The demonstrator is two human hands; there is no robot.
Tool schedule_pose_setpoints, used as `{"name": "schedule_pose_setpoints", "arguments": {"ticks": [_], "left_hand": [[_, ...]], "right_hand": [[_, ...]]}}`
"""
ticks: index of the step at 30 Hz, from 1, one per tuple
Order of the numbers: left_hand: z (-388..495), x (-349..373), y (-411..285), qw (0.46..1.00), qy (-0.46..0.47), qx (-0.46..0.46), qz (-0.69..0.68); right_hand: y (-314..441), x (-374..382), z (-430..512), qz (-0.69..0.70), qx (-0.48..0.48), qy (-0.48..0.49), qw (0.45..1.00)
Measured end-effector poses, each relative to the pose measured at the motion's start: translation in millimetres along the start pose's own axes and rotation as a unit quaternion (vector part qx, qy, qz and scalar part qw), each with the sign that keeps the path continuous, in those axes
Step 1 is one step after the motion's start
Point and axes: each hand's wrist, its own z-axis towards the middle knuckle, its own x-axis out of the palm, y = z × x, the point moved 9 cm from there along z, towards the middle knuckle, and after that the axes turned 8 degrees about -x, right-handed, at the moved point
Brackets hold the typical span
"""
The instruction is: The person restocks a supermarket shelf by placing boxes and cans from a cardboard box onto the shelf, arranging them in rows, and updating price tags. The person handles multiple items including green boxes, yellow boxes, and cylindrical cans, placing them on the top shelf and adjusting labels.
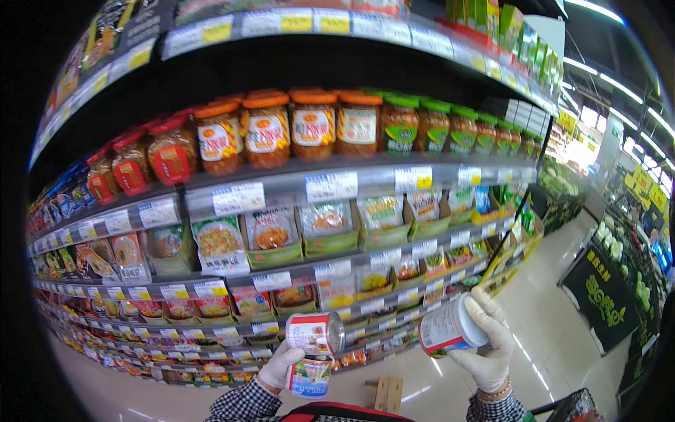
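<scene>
My left hand point(281, 364), in a white glove, holds two small labelled tin cans. The upper can point(311, 334) lies tilted with its metal end turned right. Below it the lower can point(309, 377) has a blue and red label; how the fingers hold it is partly hidden. My gloved right hand point(493, 345) grips a larger can point(445, 329) by its pale lid end, the can tipped on its side. Both hands are apart, in front of the lower shelves. Nearest above them are pouches of packaged food point(335, 290) on a shelf.
A stocked supermarket shelf rack point(321, 190) fills the view, with orange-lidded jars point(266, 129) and green-lidded jars point(401, 124) on an upper level. A wooden stool point(388, 394) stands on the tiled floor below. To the right are vegetable displays point(601, 300) beyond an aisle point(543, 295).
</scene>
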Motion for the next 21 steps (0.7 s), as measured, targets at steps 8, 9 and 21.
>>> {"name": "schedule_pose_setpoints", "arguments": {"ticks": [8, 9, 21], "left_hand": [[-3, 30, -66, 0.995, -0.015, 0.095, 0.040], [-1, 35, -71, 0.994, -0.017, 0.099, 0.048], [40, 137, -143, 0.955, 0.058, 0.269, 0.110]], "right_hand": [[117, -29, 140, -0.188, -0.295, -0.047, 0.936], [124, -39, 160, -0.161, -0.303, -0.076, 0.936], [143, -17, 446, 0.026, -0.321, 0.049, 0.946]]}}
